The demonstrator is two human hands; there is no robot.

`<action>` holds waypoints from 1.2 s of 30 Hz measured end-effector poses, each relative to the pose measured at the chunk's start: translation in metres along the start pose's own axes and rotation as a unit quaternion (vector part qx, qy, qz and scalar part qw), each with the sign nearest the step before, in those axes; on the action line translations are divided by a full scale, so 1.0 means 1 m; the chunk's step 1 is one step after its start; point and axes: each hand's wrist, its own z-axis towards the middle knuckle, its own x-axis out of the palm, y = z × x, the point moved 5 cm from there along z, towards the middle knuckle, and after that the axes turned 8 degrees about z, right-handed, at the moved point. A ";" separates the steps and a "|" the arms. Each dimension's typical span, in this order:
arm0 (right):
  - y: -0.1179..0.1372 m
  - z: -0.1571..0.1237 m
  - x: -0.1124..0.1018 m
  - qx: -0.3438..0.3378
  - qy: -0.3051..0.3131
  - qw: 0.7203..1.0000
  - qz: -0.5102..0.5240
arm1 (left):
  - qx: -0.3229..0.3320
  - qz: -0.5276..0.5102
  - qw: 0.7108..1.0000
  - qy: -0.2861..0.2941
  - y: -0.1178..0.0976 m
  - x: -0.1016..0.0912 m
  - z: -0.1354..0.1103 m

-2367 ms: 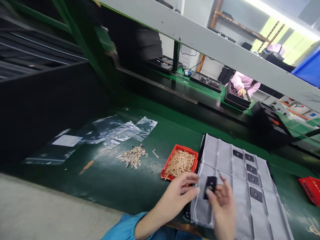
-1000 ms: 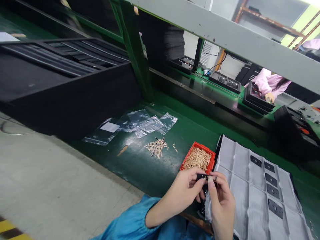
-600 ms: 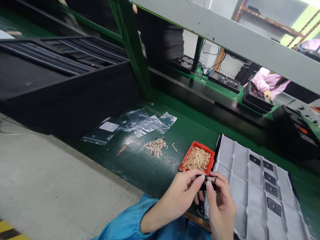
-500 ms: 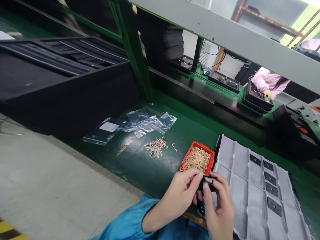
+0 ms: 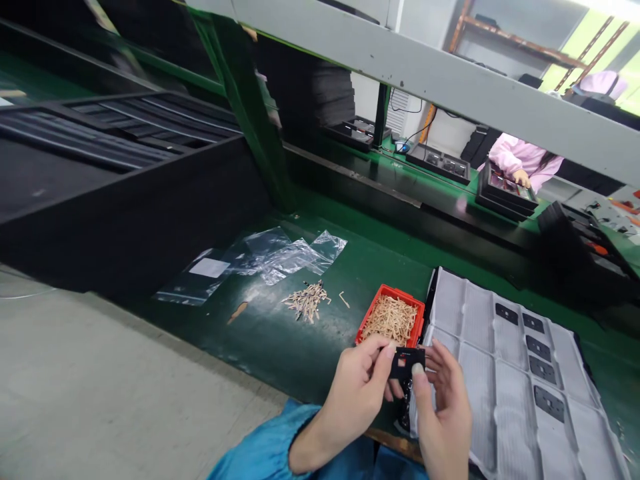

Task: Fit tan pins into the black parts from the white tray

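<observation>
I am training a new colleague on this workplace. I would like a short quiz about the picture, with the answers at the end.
1. True or false: tan strips lie both in the red tray and in a loose pile on the green table.
2. How many black plates lie on the gray sectioned tray? A) three B) five C) seven
3. What do the left hand and the right hand hold together?

Key:
1. True
2. B
3. One small flat black piece

Plate [image 5: 411, 359] black; box [image 5: 419, 323] red; strips [image 5: 390, 319] tan; tray [image 5: 479, 380] grey, ribbed; bench [image 5: 305, 350] green; sleeve [image 5: 265, 447] blue.
</observation>
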 end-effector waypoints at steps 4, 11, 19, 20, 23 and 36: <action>0.008 -0.003 0.022 0.064 -0.008 0.996 0.063 | 0.026 0.006 1.000 -0.010 -0.007 0.003 -0.007; -0.004 0.003 0.010 0.057 -0.029 0.996 0.055 | 0.033 0.045 0.997 -0.049 -0.001 -0.004 -0.008; 0.032 -0.012 0.003 -0.429 0.021 0.886 -0.176 | 0.054 0.095 0.994 -0.013 -0.009 -0.002 -0.007; 0.034 -0.011 0.005 -0.430 0.027 0.884 -0.182 | 0.067 0.108 0.992 -0.006 -0.012 -0.002 -0.008; 0.033 -0.005 0.005 -0.368 0.022 0.918 -0.143 | 0.134 0.165 0.977 -0.009 -0.024 -0.003 -0.011; 0.013 -0.005 0.008 -0.145 -0.012 0.969 0.200 | 0.493 0.304 0.809 -0.095 -0.061 -0.008 -0.031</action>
